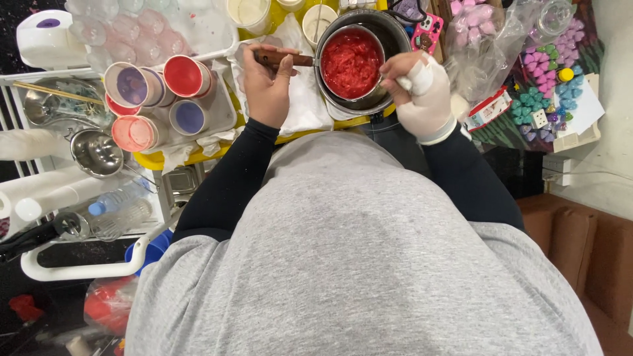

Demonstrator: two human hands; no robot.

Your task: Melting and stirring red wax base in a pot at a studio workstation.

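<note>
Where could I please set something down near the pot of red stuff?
Only the white cloth between the left hand and the pot shows bare. The tray of cups and the heap of small coloured shapes are crowded.

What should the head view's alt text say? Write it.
Seen from above, a person's left hand grips the wooden handle of a small pan of red mush, while the bandaged right hand rests at its rim.

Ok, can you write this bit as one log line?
left hand: grips pan handle | right hand: bandaged, at pan rim | pan: red mush, inside pot
</note>
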